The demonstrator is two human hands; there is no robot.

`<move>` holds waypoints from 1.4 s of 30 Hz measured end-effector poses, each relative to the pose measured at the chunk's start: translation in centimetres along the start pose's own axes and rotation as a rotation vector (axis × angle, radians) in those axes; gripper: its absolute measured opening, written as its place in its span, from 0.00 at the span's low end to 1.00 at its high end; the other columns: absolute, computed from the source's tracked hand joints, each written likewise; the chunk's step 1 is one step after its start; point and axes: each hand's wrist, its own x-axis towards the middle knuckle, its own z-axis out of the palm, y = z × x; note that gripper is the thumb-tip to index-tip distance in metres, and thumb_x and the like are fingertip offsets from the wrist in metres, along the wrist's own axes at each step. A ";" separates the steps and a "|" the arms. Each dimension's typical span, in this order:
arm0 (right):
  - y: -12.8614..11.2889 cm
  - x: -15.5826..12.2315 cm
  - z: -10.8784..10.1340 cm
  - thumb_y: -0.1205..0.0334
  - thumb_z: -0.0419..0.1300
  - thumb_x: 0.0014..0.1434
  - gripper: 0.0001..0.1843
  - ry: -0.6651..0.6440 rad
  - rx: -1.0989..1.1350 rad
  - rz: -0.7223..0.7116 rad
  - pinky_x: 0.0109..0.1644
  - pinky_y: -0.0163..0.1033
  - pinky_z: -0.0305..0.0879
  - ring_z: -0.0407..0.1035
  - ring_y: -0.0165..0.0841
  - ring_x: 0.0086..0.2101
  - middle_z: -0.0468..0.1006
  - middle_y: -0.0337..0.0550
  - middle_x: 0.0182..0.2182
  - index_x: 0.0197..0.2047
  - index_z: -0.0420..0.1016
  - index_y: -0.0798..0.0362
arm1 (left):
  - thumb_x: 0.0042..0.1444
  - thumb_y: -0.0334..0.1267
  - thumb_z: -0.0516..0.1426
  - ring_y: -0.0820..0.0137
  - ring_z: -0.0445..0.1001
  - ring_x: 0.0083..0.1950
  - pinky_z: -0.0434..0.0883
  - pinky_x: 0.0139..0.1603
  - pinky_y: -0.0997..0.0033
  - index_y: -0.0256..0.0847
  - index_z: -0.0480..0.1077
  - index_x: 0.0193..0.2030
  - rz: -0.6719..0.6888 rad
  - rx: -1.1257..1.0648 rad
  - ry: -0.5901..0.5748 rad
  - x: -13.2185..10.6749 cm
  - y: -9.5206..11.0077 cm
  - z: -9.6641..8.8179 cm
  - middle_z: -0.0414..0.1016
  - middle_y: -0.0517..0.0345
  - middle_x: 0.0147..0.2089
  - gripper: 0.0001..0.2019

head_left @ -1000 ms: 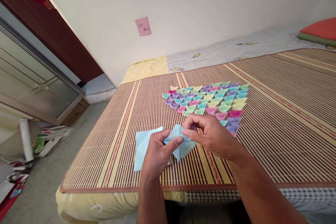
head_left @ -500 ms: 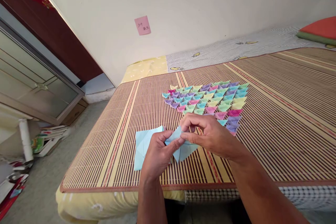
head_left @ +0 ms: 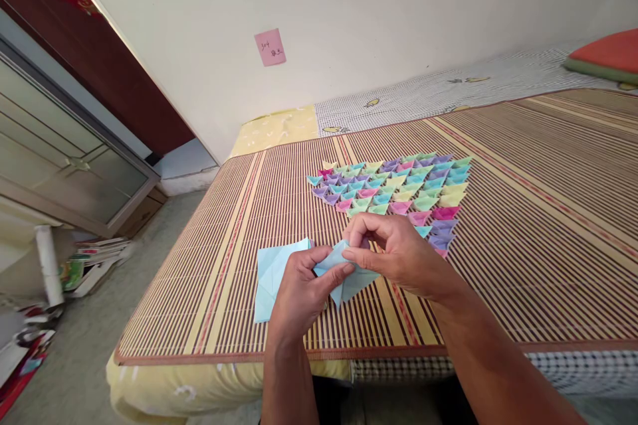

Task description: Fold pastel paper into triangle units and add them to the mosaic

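A light blue sheet of folded paper [head_left: 355, 284] is held between my two hands, low over the striped mat. My left hand [head_left: 306, 285] pinches its left side, with the thumb lying across the front. Thumb and fingers of my right hand [head_left: 391, 249] grip the paper's upper corner, close to the left thumb. Part of the paper is hidden behind the fingers. Just left of my left hand lies a stack of square paper [head_left: 272, 272] with a creased light blue sheet on top. Beyond my right hand stand rows of small folded paper boats [head_left: 393, 186] in several colours.
The striped mat [head_left: 199, 259] covers a bed with yellow and checked bedding. A red and green folded cushion [head_left: 605, 56] sits at the far right. A pink note [head_left: 270, 47] is stuck on the wall. Papers [head_left: 97, 259] lie on the floor at left.
My right hand's fingers have shifted slightly at the paper's top corner, and the left thumb has slid a little to the right. The stack and the boats are unmoved.
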 end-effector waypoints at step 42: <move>-1.7 -0.4 1.2 0.62 0.63 0.63 0.14 0.115 -0.180 -0.064 0.36 0.40 0.64 0.69 0.33 0.32 0.74 0.38 0.28 0.27 0.67 0.50 | 0.48 0.41 0.73 0.74 0.70 0.27 0.69 0.27 0.77 0.38 0.75 0.27 0.138 -0.129 0.370 -0.2 1.5 0.7 0.75 0.60 0.27 0.13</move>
